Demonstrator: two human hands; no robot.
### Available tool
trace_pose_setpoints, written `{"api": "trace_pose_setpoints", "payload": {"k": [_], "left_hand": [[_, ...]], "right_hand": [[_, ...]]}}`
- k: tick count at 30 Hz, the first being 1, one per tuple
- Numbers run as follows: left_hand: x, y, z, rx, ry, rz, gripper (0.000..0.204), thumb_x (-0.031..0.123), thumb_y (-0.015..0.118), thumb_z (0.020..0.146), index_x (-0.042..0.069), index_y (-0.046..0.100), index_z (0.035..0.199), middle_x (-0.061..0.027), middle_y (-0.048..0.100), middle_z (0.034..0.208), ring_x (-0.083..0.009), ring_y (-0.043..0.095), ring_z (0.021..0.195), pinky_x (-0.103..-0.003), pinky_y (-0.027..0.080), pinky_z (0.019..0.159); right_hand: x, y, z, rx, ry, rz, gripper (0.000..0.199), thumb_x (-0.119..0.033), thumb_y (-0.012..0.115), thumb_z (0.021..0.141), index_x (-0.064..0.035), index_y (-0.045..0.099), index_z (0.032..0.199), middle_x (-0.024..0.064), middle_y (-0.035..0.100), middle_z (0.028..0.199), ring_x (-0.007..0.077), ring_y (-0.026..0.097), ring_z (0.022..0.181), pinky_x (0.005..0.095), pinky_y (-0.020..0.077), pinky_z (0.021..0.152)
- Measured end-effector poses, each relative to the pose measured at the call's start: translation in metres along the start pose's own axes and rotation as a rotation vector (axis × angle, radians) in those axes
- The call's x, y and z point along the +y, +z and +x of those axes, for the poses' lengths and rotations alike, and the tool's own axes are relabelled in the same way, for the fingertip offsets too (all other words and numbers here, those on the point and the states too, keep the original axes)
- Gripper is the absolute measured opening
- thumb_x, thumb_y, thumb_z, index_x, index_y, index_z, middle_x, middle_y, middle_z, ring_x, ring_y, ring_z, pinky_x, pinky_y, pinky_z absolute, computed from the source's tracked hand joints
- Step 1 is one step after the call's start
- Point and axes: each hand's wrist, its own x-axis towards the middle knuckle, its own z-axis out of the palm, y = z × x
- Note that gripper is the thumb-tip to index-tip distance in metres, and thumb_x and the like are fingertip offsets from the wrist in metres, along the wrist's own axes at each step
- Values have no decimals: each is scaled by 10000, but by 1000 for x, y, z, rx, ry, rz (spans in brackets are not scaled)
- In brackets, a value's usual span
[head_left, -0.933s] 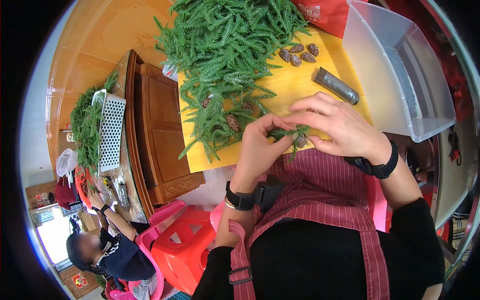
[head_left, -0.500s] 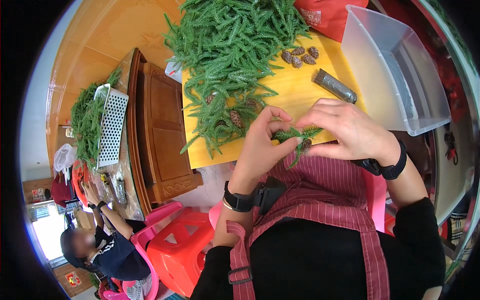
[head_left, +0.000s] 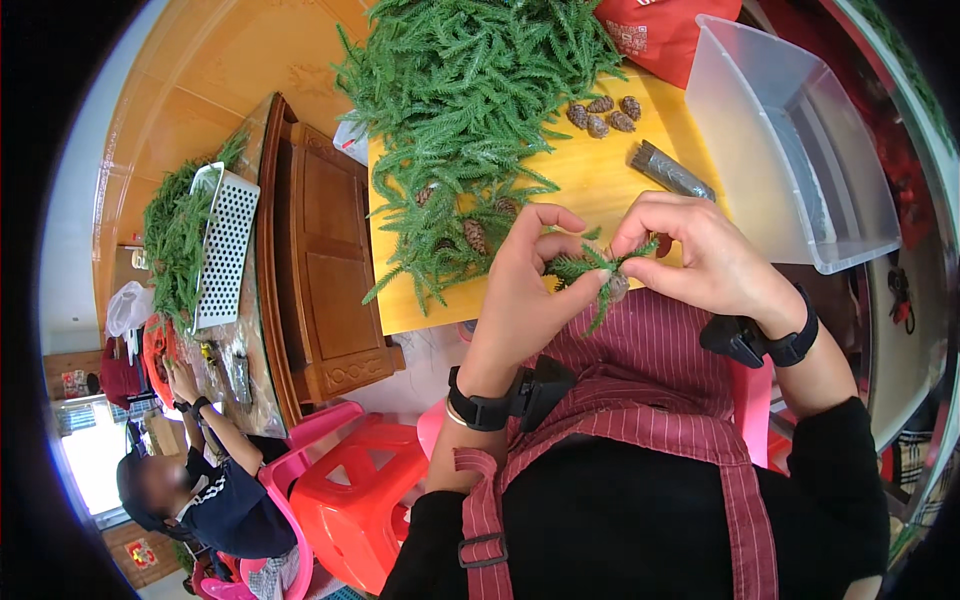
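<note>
Over the front edge of the yellow table, my left hand pinches a small green artificial pine sprig between thumb and fingers. A pinecone hangs among its needles, just beside my left thumb. My right hand is closed, thumb against forefinger, on the right-hand end of the same sprig. Whether a thin wire is also between those fingertips cannot be made out. Left of my hands lie finished-looking sprigs with pinecones, at the near end of a large heap of green pine sprigs.
Several loose pinecones and a bundle of dark thin wires lie on the yellow table. A clear plastic bin stands at the right, a red bag behind. At left, a co-worker sits near a white basket and red stool.
My right hand's fingers have drawn together into a pinch on the sprig's right end, its knuckles more bent. The left hand keeps its hold in nearly the same place.
</note>
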Motion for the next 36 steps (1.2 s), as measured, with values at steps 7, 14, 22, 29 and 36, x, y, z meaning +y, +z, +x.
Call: {"api": "trace_pose_setpoints", "payload": {"k": [7,14,22,29,36], "left_hand": [[-6,-5,3,-28,48,10,377,-42,634,710,38,418,1009,-58,581,916,-64,531,842,-172,421,662],[2,-9,2,-181,-70,-148,388,-49,634,703,53,421,1011,-37,576,912,-57,533,822,-164,413,655],[4,-8,1,-236,-144,-233,395,-49,626,709,72,421,1024,-13,572,886,-52,526,797,-163,390,641],[0,-10,-2,-259,-184,-264,394,-56,610,718,73,418,1038,-22,582,874,-55,528,809,-166,391,649],[-2,-4,-2,-215,-126,-253,381,-43,620,724,45,415,1033,-25,557,826,-43,509,710,-165,395,553]], "right_hand": [[-2,-2,2,46,-64,33,235,-84,631,718,-16,566,933,83,573,871,211,558,808,312,441,710],[-4,-10,6,-43,-324,-229,190,-15,605,703,-53,587,889,69,573,954,255,552,851,337,455,739],[-10,-14,9,-106,-414,-343,106,-83,643,689,-61,582,773,38,578,882,227,548,804,328,458,706],[-9,-15,12,-150,-442,-366,109,-129,644,697,-68,565,743,41,522,790,226,533,773,342,444,686],[-11,-15,10,-150,-450,-394,114,-131,637,704,-67,561,760,41,516,792,227,534,783,343,442,685]]}}
